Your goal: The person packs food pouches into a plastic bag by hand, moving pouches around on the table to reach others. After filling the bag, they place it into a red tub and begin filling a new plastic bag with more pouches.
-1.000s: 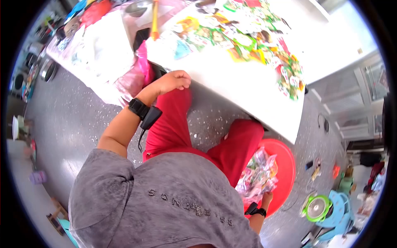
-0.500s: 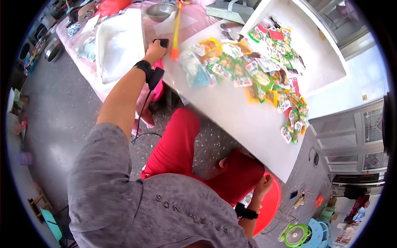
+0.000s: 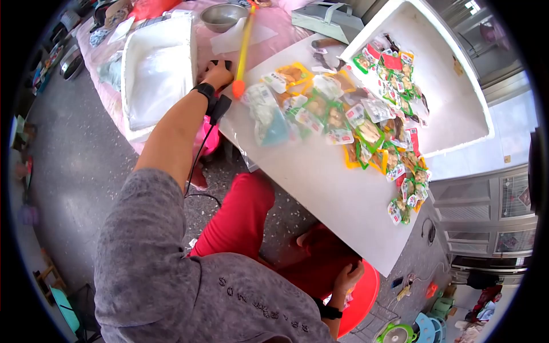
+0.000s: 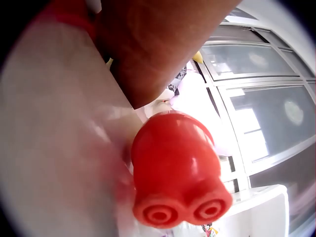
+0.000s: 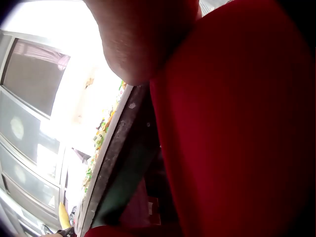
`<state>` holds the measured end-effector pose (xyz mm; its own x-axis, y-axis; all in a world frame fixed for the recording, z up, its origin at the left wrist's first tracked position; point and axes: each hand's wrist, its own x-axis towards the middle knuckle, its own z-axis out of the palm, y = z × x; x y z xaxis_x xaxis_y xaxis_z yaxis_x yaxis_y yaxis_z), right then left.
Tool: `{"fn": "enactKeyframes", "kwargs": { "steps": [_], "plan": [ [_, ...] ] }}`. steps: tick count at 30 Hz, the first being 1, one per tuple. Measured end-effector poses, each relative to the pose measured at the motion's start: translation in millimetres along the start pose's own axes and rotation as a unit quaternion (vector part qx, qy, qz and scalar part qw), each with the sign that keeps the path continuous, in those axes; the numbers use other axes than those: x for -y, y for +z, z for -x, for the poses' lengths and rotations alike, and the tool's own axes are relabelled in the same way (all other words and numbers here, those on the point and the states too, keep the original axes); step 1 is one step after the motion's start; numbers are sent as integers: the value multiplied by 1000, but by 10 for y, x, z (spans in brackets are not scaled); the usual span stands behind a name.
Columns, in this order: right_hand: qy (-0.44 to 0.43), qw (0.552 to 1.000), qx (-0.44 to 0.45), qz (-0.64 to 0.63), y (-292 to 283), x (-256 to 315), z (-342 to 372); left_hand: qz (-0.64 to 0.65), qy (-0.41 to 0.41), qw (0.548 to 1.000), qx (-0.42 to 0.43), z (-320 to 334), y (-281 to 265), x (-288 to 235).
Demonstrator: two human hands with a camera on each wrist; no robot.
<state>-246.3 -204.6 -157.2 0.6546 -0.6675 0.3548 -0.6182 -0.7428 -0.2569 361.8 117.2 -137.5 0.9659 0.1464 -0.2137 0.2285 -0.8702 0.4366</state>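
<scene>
At the pink-covered surface beyond the white table, my left hand [image 3: 218,74] grips a flat black object [image 3: 229,65], mostly covered by the fingers. Just right of it lies a yellow stick [image 3: 246,48] with an orange-red end; a red knobbed piece [image 4: 175,168] fills the middle of the left wrist view, below the hand or wrist. My right hand [image 3: 347,278] rests loosely curled by the knee, above the red tub [image 3: 366,291], and no object shows in it. Red trouser cloth [image 5: 227,118] lies close beside it in the right wrist view.
Small food packets [image 3: 369,134] are spread over the white table [image 3: 343,197], more lying in the tilted white foam box [image 3: 457,103]. Another foam box [image 3: 157,86] stands left of the left hand. A metal bowl [image 3: 222,18] sits behind.
My left hand has moved from above the legs out to the black object and taken hold of it. My right hand has come up out of the red tub to the knee.
</scene>
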Motion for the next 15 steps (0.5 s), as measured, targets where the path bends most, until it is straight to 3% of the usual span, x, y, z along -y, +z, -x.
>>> {"fn": "enactKeyframes", "kwargs": {
  "steps": [10,13,14,15],
  "plan": [
    [-16,1000,-14,9,12,-17,-33,-1,-1,1000,-8,254,-155,-107],
    [-16,1000,-22,7,30,-53,-21,6,26,999,32,116,-177,-18],
    [-15,1000,-23,6,44,-69,-23,-4,50,999,-9,82,-170,-8],
    [-23,999,-33,8,41,-63,-26,16,126,991,-37,65,-216,18]
  ]
}}
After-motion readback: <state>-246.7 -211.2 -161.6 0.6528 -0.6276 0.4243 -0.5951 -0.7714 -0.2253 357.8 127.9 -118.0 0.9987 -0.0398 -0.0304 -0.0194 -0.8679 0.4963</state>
